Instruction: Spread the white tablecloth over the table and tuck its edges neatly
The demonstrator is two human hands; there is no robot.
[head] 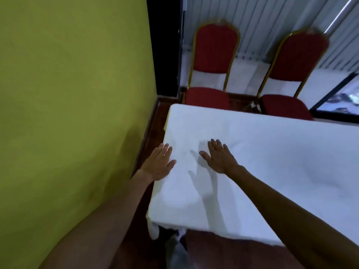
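Most of the spreading looks done. The white tablecloth [262, 156] covers the table (itself hidden beneath it) from under both hands out to the far edge beyond the fingertips, and on past the right hand to the right.

The left hand [158, 164] lies flat with straight fingers on the cloth's left edge, its heel just off that edge. The right hand [219, 158] presses flat just beside it, fingers spread. Neither hand grips anything, so I take this to be smoothing. Soft creases show ahead of the right hand and further to its right.

The tucking seems to be what is left. Below the left wrist the near corner [153, 230] hangs in a loose bunch, and the near edge runs unevenly under the right forearm. Beyond the left fingertips a thin yellowish strip [166, 121] borders the cloth, perhaps the table or an under-layer; it is too narrow to tell.

A green wall [77, 94] stands to the left of the left hand, with a strip of dark wooden floor [153, 131] between it and the cloth. Two red chairs [211, 74] with gold frames sit beyond the far edge, backed by a pale ribbed wall [256, 26].
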